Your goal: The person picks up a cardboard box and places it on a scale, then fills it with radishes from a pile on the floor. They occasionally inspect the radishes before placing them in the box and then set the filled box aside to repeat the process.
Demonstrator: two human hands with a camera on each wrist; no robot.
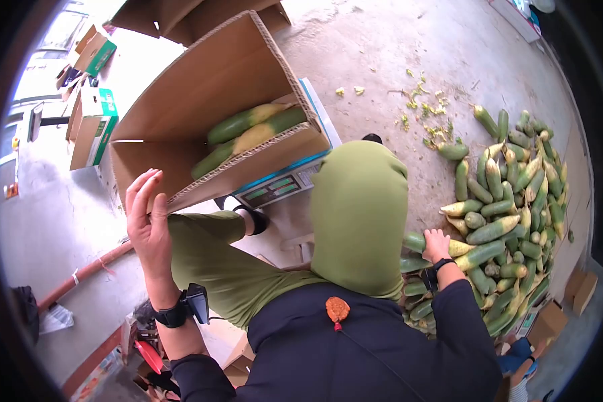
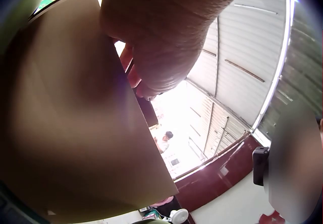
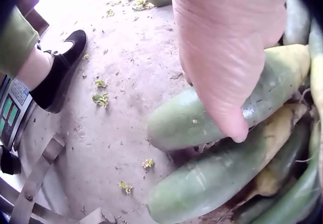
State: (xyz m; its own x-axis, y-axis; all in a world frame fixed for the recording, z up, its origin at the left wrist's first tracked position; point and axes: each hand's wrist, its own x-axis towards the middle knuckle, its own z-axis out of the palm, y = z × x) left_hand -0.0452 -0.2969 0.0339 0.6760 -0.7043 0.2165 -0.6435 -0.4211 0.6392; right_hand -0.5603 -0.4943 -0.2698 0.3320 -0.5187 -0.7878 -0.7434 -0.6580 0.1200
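Observation:
My right hand (image 1: 437,246) grips a green radish (image 3: 176,120) at the near edge of a large heap of radishes (image 1: 499,231). In the right wrist view its thumb lies along the radish's side, and another radish (image 3: 202,191) lies just below. My left hand (image 1: 147,221) is at the near left corner of an open cardboard box (image 1: 201,80), its fingers extended and holding nothing. The left wrist view has that hand (image 2: 161,47) at the edge of a cardboard panel (image 2: 86,123). Several green radishes (image 1: 238,125) lie inside the box.
Beneath the box is a scale (image 1: 275,191) with a lit display. My knee (image 1: 360,201) rises between box and heap. Leaf scraps (image 1: 425,100) litter the floor beyond. Other cartons (image 1: 94,127) stand at the left, and a reddish pipe (image 1: 87,271) runs along the floor.

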